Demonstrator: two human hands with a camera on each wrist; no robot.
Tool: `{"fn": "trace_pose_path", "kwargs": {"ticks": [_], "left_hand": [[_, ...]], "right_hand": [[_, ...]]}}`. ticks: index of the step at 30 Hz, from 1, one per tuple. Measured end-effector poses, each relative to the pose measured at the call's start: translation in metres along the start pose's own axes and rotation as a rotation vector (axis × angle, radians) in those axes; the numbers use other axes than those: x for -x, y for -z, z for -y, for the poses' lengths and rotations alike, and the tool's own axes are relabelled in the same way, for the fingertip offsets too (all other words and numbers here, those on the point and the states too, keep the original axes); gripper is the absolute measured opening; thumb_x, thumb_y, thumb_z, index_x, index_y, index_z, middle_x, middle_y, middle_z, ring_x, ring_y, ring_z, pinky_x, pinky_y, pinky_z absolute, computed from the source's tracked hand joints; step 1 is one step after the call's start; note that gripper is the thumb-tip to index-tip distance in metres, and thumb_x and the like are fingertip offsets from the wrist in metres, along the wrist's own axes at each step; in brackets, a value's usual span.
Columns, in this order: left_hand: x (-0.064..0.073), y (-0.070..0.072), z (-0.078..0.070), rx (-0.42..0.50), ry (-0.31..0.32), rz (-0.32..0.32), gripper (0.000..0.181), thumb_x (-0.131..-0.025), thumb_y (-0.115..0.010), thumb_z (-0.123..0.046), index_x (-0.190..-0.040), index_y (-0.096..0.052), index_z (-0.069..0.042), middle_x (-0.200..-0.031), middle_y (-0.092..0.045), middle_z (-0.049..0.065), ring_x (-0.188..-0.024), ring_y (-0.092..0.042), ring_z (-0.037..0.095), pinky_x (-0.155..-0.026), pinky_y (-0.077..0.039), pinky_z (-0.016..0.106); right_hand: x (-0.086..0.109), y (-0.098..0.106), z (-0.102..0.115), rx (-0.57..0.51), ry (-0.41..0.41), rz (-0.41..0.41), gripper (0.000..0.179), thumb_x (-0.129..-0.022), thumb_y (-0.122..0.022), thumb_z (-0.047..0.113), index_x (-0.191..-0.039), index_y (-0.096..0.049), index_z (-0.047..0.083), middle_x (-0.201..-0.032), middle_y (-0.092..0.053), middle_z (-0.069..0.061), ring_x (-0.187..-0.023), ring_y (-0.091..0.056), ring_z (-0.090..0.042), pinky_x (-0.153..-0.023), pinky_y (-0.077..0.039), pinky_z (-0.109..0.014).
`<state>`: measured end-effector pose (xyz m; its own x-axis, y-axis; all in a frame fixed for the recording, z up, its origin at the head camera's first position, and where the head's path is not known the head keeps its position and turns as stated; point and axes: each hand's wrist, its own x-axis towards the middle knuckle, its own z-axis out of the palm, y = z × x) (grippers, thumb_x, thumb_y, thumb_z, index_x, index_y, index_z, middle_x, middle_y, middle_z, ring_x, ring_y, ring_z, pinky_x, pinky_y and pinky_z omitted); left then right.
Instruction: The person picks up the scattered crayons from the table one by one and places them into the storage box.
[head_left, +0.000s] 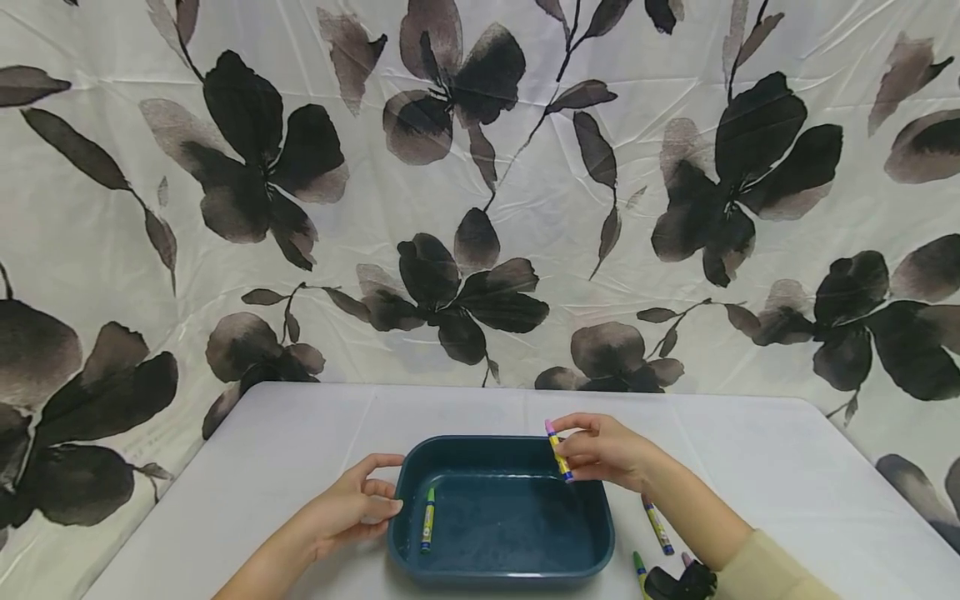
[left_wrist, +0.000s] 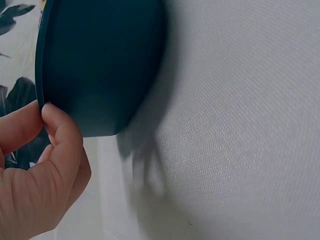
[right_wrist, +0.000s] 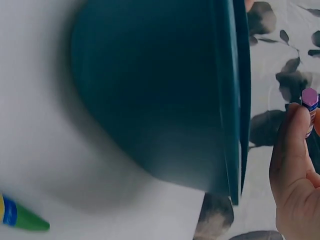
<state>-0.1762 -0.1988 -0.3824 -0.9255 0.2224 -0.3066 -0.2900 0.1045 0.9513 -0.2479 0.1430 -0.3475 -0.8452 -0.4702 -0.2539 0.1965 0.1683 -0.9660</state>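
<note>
A dark teal plastic tub stands on the table in the head view. My left hand pinches its left rim between thumb and fingers, seen close up in the left wrist view. One green crayon lies inside, near the left wall. Above the tub's far right corner, my right hand holds a pink crayon with a yellow and blue wrapper by its ends, pink tip upward. In the right wrist view the flat pink end of the crayon shows between the fingers.
Right of the tub, a crayon and a green crayon lie on the white table. Another crayon tip pokes out beside the black wrist device. A floral cloth hangs behind the table.
</note>
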Motion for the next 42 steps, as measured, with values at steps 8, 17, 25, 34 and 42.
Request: {"fn": "trace_pose_path", "kwargs": {"ticks": [8, 17, 25, 34, 42], "left_hand": [[0.0, -0.001, 0.001, 0.0, -0.003, -0.003, 0.068, -0.083, -0.063, 0.002, -0.14, -0.026, -0.003, -0.086, -0.048, 0.004, -0.071, -0.05, 0.014, -0.062, -0.046, 0.024], [0.0, -0.001, 0.002, -0.013, -0.003, -0.014, 0.067, -0.083, -0.063, 0.002, -0.14, -0.027, -0.004, -0.086, -0.049, 0.004, -0.071, -0.05, 0.014, -0.062, -0.046, 0.024], [0.0, -0.001, 0.002, -0.007, -0.002, -0.015, 0.067, -0.083, -0.063, 0.003, -0.139, -0.027, -0.003, -0.086, -0.049, 0.005, -0.071, -0.05, 0.013, -0.061, -0.046, 0.024], [0.0, -0.001, 0.0, -0.001, -0.001, -0.023, 0.066, -0.083, -0.062, 0.004, -0.139, -0.028, -0.003, -0.087, -0.049, 0.006, -0.071, -0.05, 0.014, -0.061, -0.046, 0.023], [0.001, -0.002, 0.001, -0.004, -0.002, -0.015, 0.066, -0.083, -0.062, 0.003, -0.139, -0.027, -0.003, -0.088, -0.05, 0.006, -0.071, -0.051, 0.014, -0.061, -0.046, 0.023]], "right_hand": [[-0.005, -0.013, -0.004, -0.022, -0.016, 0.032, 0.045, -0.086, -0.062, 0.007, -0.125, -0.046, -0.007, -0.088, -0.057, -0.009, -0.07, -0.058, -0.013, -0.064, -0.053, -0.024], [-0.008, -0.027, -0.009, -0.034, -0.014, 0.06, 0.043, -0.086, -0.06, 0.006, -0.125, -0.045, -0.007, -0.087, -0.056, -0.009, -0.071, -0.059, -0.014, -0.065, -0.053, -0.024], [-0.019, -0.045, -0.016, -0.083, -0.046, 0.014, 0.041, -0.085, -0.061, 0.005, -0.122, -0.048, -0.004, -0.091, -0.056, -0.011, -0.07, -0.057, -0.014, -0.064, -0.053, -0.025], [-0.026, -0.067, -0.025, -0.091, -0.083, -0.012, 0.037, -0.084, -0.061, 0.003, -0.119, -0.051, -0.003, -0.079, -0.057, -0.007, -0.063, -0.056, -0.011, -0.06, -0.052, -0.023], [-0.031, -0.086, -0.031, -0.092, -0.138, -0.057, 0.033, -0.084, -0.063, 0.003, -0.115, -0.053, -0.001, -0.078, -0.057, -0.007, -0.06, -0.057, -0.011, -0.059, -0.053, -0.024]]}}
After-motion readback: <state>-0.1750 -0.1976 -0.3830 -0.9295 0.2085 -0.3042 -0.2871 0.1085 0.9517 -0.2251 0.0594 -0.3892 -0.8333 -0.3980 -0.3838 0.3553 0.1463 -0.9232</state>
